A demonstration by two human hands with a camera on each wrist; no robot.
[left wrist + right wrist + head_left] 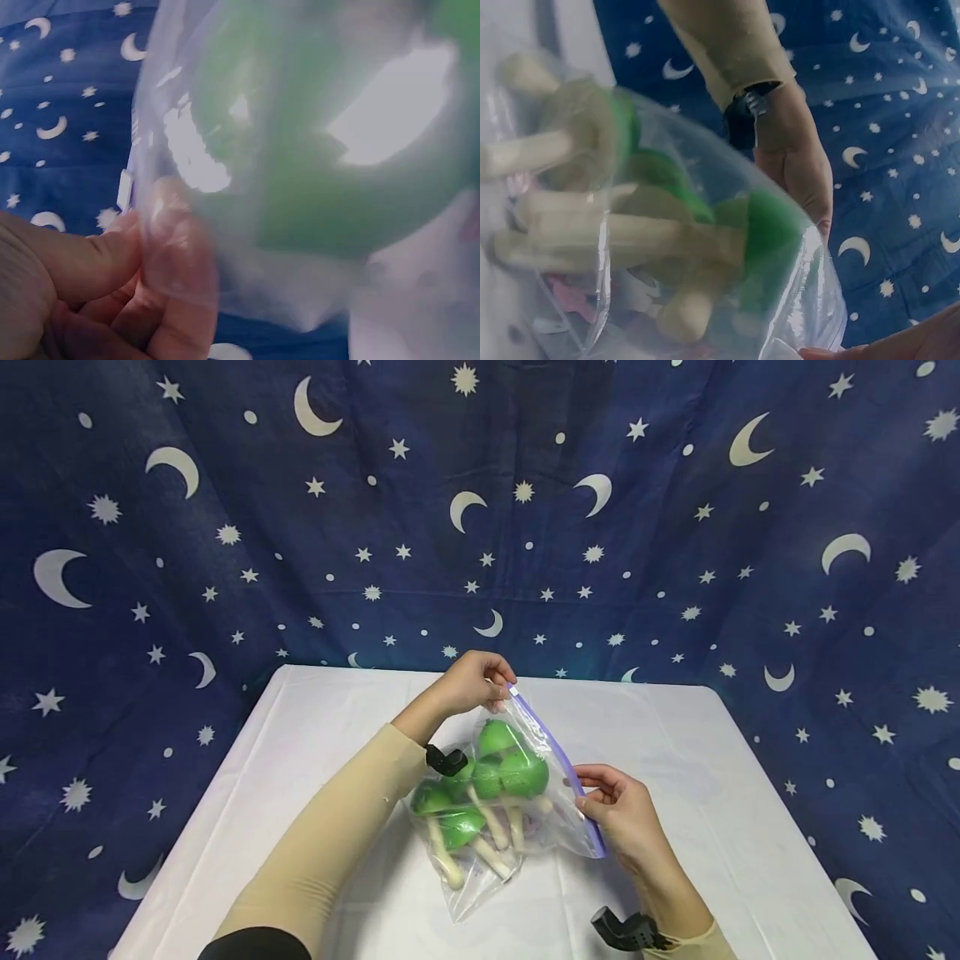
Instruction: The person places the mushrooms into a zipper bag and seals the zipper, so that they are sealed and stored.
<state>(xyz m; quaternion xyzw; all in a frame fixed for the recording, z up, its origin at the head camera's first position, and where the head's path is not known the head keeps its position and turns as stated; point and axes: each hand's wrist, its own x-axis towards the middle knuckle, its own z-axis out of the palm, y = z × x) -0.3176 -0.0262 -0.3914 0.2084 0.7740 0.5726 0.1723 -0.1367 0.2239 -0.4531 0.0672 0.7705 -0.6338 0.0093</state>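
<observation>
A clear zip bag (566, 827) with a purple zip edge (553, 743) is held tilted above the white table. Several toy mushrooms (523, 772) with green caps and cream stems lie inside it. My left hand (474, 681) pinches the bag's upper corner beside a small white slider (513, 691); in the left wrist view, thumb and fingers grip the plastic. Lower down, my right hand (621, 810) pinches the zip edge between thumb and fingers. In the right wrist view, pink shapes (570, 296) show through the plastic; what they are is unclear.
A white cloth covers the table (697, 760). Behind it hangs a dark blue curtain (420, 635) with moons and stars. Black camera mounts sit on the left wrist (447, 762) and the right wrist (626, 931); the left one is close to the bag.
</observation>
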